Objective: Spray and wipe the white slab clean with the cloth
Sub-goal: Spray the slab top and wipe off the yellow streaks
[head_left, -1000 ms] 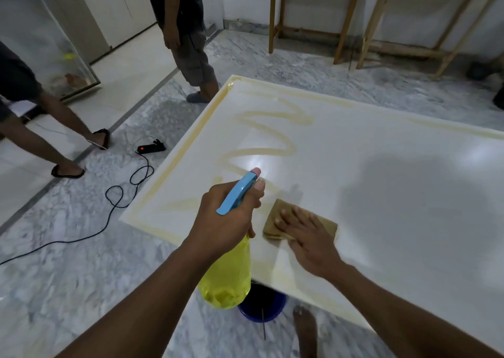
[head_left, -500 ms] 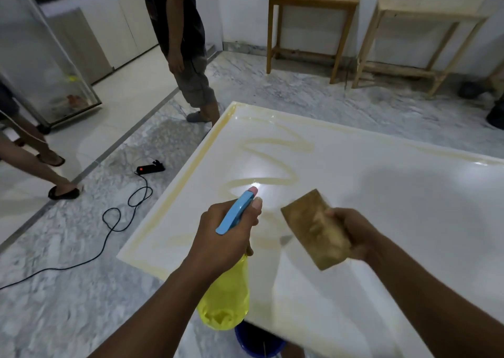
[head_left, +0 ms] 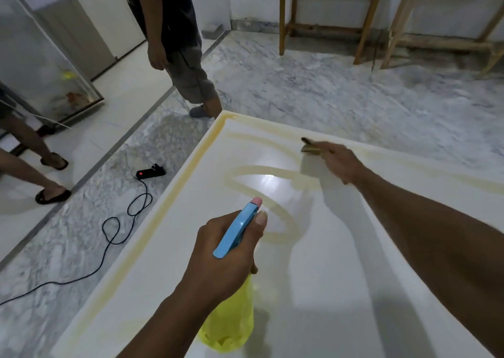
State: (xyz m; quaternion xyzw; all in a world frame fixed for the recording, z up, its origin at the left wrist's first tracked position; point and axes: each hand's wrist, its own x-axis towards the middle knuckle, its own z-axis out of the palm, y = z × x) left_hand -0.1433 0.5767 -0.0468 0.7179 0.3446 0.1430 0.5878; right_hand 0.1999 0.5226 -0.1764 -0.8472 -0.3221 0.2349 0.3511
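The white slab fills the lower right of the head view, marked with yellowish-brown zigzag streaks and a stained border along its left edge. My left hand grips a spray bottle with a yellow body and a blue trigger head, held over the slab's near left part, nozzle pointing away. My right hand is stretched out toward the slab's far side and holds the brown cloth by its edge, just above or on the streaked surface; which one I cannot tell. Most of the cloth is hidden behind my hand.
A person stands at the slab's far left corner. Another person's legs in sandals are at the left. A black power strip with its cable lies on the marble floor. Wooden table legs stand at the back.
My right hand lifted the cloth off the slab near me and carried it out to the far streaked area. The left hand kept its grip on the spray bottle, and the view shifted forward.
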